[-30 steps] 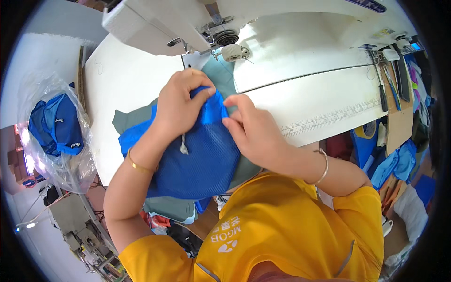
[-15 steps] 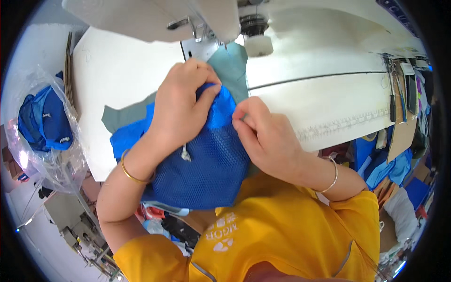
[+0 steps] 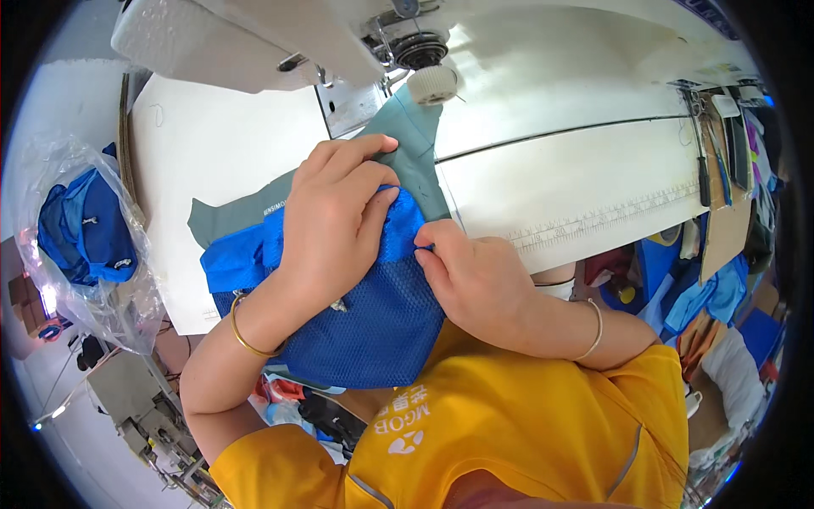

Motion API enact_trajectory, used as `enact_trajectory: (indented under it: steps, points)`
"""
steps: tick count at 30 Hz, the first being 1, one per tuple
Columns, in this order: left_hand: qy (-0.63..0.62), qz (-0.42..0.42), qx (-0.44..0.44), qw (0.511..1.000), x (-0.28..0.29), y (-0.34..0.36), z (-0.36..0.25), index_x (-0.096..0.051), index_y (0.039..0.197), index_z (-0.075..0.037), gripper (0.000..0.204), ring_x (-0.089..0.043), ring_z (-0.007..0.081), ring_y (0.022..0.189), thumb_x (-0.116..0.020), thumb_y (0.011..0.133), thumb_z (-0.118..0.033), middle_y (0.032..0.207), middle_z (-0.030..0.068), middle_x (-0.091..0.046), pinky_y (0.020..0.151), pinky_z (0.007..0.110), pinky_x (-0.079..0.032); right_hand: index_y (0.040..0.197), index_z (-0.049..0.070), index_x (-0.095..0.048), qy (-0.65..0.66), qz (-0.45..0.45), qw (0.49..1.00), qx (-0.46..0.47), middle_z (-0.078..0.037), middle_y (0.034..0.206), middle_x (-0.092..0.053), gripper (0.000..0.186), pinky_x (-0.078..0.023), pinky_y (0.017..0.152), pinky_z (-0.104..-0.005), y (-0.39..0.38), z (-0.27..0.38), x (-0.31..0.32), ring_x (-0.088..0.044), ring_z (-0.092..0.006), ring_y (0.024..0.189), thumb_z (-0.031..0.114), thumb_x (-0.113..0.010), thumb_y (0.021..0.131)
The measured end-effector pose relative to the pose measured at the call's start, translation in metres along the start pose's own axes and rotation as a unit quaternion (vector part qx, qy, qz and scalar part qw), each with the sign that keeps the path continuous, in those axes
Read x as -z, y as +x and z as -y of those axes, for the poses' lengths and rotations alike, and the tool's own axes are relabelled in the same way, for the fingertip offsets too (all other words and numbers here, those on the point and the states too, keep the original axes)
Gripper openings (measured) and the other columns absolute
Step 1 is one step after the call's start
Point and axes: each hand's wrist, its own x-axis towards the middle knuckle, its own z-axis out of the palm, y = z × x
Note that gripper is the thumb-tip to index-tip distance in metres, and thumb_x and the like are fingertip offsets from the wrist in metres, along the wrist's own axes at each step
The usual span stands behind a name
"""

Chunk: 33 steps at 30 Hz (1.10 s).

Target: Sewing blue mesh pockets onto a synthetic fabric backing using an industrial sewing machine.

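A blue mesh pouch (image 3: 365, 335) with a bright blue fabric band hangs over the table's front edge toward my lap. My left hand (image 3: 335, 216) lies over the band, thumb and fingers closed on its upper edge, with one finger stretched onto the grey-green fabric (image 3: 415, 144) beneath. My right hand (image 3: 475, 276) pinches the band's right corner between thumb and forefinger. The grey-green piece extends up beside the needle plate (image 3: 348, 106) of the sewing machine (image 3: 254, 42). A cord end (image 3: 339, 304) on the mesh is partly hidden by my left wrist.
The white table (image 3: 577, 182) carries a printed ruler along its front edge. A screwdriver (image 3: 704, 174) and other tools lie at its right end. To the left hangs a clear plastic bag (image 3: 85, 220) of blue pouches. Piled fabrics (image 3: 712, 297) sit at the lower right.
Both hands and the pouch have shifted down, away from the machine. My left forefinger has stretched out over the grey-green fabric. The machine head appears farther left in the view.
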Motion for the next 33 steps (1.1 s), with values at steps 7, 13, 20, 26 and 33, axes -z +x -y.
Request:
enact_trajectory:
  steps: [7, 13, 20, 26, 33]
  points:
    - [-0.017, -0.015, 0.002, 1.000, -0.001, -0.011, -0.007, -0.067, 0.090, -0.002, 0.009, -0.063, 0.0357, 0.110, -0.071, 0.081, -0.001, 0.125, 0.0144, -0.070, 0.095, 0.042, -0.050, 0.110, 0.005, -0.052, -0.006, 0.054, 0.998, -0.021, -0.013, 0.076, -0.066, 0.020, -0.051, 0.056, -0.0440, -0.011, 0.001, 0.002, -0.066, -0.0349, 0.062, 0.006, -0.065, 0.095]
    - [0.001, -0.010, -0.003, 1.000, -0.004, -0.020, -0.012, -0.067, 0.095, -0.001, 0.011, -0.062, 0.0353, 0.125, -0.071, 0.085, 0.000, 0.132, 0.0127, -0.068, 0.100, 0.043, -0.050, 0.104, 0.006, -0.050, 0.021, 0.030, 0.999, -0.003, -0.017, 0.067, -0.060, 0.014, -0.049, 0.050, -0.0467, -0.015, 0.002, 0.005, -0.063, -0.0370, 0.056, 0.010, -0.062, 0.097]
    - [0.020, -0.037, -0.021, 0.999, -0.012, -0.025, -0.012, -0.067, 0.095, -0.001, 0.012, -0.061, 0.0373, 0.124, -0.072, 0.084, -0.001, 0.128, 0.0117, -0.070, 0.098, 0.044, -0.051, 0.104, 0.006, -0.052, 0.002, 0.035, 0.999, 0.002, -0.015, 0.068, -0.060, 0.014, -0.050, 0.052, -0.0458, -0.016, 0.003, 0.009, -0.063, -0.0362, 0.057, 0.008, -0.063, 0.096]
    - [0.071, -0.061, -0.039, 0.995, -0.014, -0.029, -0.017, -0.067, 0.093, -0.001, 0.017, -0.065, 0.0334, 0.102, -0.070, 0.077, -0.001, 0.122, 0.0119, -0.072, 0.086, 0.042, -0.053, 0.105, 0.004, -0.054, 0.025, 0.043, 0.999, -0.009, -0.015, 0.072, -0.063, 0.014, -0.051, 0.055, -0.0460, -0.014, 0.004, 0.010, -0.065, -0.0367, 0.060, 0.007, -0.064, 0.095]
    - [0.070, -0.050, -0.048, 0.995, -0.013, -0.034, -0.021, -0.065, 0.094, 0.000, 0.024, -0.061, 0.0287, 0.085, -0.064, 0.071, -0.006, 0.121, 0.0140, -0.071, 0.076, 0.040, -0.052, 0.106, 0.004, -0.054, 0.047, 0.069, 0.996, -0.023, -0.015, 0.075, -0.066, 0.016, -0.051, 0.056, -0.0479, -0.014, 0.002, 0.014, -0.066, -0.0372, 0.063, 0.005, -0.065, 0.094]
